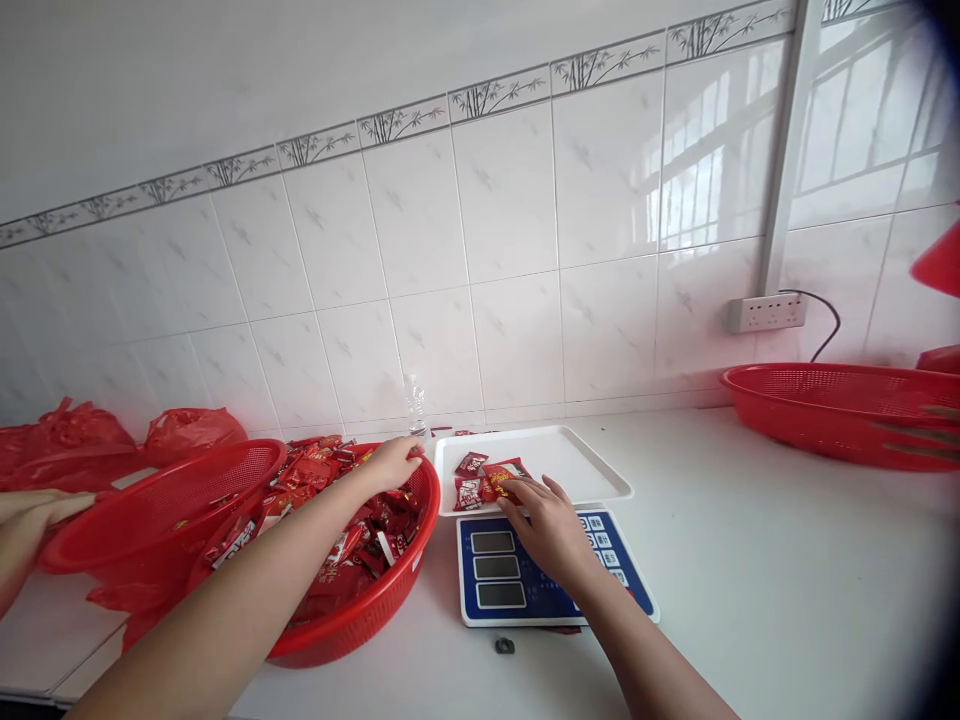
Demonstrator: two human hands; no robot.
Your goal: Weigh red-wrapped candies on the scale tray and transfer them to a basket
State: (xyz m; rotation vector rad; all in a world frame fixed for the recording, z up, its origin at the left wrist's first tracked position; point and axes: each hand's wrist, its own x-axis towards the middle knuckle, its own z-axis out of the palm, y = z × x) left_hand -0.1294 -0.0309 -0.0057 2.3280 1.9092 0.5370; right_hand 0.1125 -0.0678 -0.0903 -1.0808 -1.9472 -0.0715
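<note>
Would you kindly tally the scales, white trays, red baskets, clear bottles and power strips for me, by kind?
Scale: 1
White tray: 1
Red baskets: 3 (left basket, middle basket, right basket)
Clear bottle: 1
Power strip: 1
Total: 7
The red shape cut off at the right edge is unclear, so uncounted.

Bare forearms (pixel 247 595), smooth, slender (fingers (pixel 528 492) bare too).

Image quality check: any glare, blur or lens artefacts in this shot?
Head view: window reflections glare off the tiled wall at right; what looks like another person's hand by the right basket is smeared; dark vignetting covers the right corners. Same view: the scale looks fairly sharp.
</note>
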